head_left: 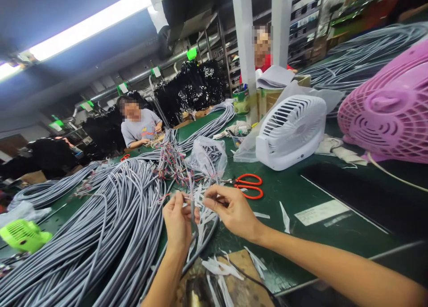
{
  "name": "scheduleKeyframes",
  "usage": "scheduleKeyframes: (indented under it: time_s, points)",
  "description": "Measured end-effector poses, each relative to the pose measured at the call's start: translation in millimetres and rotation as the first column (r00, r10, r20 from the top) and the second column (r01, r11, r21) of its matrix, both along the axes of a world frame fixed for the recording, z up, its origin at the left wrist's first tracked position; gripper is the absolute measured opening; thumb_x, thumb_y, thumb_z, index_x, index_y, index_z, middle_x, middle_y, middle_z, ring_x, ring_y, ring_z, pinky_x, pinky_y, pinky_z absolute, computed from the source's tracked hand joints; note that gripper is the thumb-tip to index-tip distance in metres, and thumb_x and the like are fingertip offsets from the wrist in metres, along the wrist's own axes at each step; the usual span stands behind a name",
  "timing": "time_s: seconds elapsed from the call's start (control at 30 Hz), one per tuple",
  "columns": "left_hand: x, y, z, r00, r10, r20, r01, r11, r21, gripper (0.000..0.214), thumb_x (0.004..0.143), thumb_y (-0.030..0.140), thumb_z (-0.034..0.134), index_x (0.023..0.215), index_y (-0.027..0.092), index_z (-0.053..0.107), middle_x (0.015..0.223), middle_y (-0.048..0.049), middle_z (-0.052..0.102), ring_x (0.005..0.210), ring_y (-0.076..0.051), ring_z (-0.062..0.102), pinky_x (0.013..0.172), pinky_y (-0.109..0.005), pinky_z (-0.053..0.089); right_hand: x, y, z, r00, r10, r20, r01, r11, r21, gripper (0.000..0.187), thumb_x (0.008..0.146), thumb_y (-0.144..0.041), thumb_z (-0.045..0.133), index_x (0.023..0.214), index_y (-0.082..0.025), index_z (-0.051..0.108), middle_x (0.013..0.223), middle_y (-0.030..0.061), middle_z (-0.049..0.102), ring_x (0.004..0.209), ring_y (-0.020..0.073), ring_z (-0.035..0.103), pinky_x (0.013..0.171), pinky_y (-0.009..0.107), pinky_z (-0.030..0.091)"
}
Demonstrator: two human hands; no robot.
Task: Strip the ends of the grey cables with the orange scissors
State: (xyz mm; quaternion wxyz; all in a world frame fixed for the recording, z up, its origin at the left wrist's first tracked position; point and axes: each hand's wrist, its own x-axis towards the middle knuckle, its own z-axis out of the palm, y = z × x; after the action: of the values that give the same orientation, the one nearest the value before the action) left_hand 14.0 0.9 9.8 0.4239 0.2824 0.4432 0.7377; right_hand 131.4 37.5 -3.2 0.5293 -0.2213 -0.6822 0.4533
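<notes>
My left hand (pixel 177 222) and right hand (pixel 234 211) each pinch one thin grey rubbery cable end (pixel 192 205) (held upright). One pair of orange-handled scissors (pixel 249 186) lies nearby.

Green table (pixel 334 246) — grey cables (pixel 100 235), scissors (pixel 249 186), white fan (pixel 290 130), pink fan (pixel 391 106).

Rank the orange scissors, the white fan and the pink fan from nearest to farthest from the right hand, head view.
1. Orange scissors: on the green table just beyond the right hand, slightly to its right.
2. White fan: farther back and to the right, standing on the table.
3. Pink fan: farthest, at the picture's right edge.
</notes>
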Motion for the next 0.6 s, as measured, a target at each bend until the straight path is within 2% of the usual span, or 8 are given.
scheduleKeyframes:
  time_s: [0.23, 0.43, 0.6]
  points:
    - [-10, 2, 1.1, 0.994, 0.105, 0.032, -0.106, 0.994, 0.026, 0.042, 0.053, 0.045, 0.078, 0.063, 0.015, 0.051, 0.052, 0.0080, 0.051, 0.028, -0.004, 0.045, 0.025, -0.012, 0.028, 0, 2, 0.2, 1.000, -0.012, 0.017, 0.012, 1.000, 0.013, 0.016, 0.077, -0.029, 0.055, 0.066, -0.017, 0.055, 0.058, -0.0003, 0.053, 0.052, 0.0109, 0.045, 0.048, 0.022, 0.035]
    - [-16, 3, 0.9, 0.986, 0.130, 0.102, -0.133, 0.991, 0.023, 0.040, 0.056, 0.043, 0.077, 0.064, 0.015, 0.050, 0.049, 0.0071, 0.051, 0.030, -0.003, 0.044, 0.026, -0.012, 0.029, 1, 1, 0.8, 1.000, -0.007, 0.026, 0.008, 1.000, -0.021, 0.018, 0.077, -0.030, 0.055, 0.065, -0.017, 0.055, 0.057, -0.0013, 0.050, 0.049, 0.0099, 0.041, 0.045, 0.021, 0.032]
    - [-20, 6, 0.7, 0.973, 0.163, 0.161, -0.162, 0.987, -0.021, 0.033, 0.067, 0.040, 0.071, 0.065, 0.016, 0.048, 0.049, 0.0065, 0.052, 0.028, -0.002, 0.040, 0.026, -0.011, 0.025, 1, 0, 1.3, 1.000, 0.006, 0.026, -0.006, 1.000, -0.014, 0.016, 0.077, -0.028, 0.055, 0.065, -0.017, 0.054, 0.059, -0.0006, 0.052, 0.052, 0.0105, 0.045, 0.047, 0.021, 0.035]
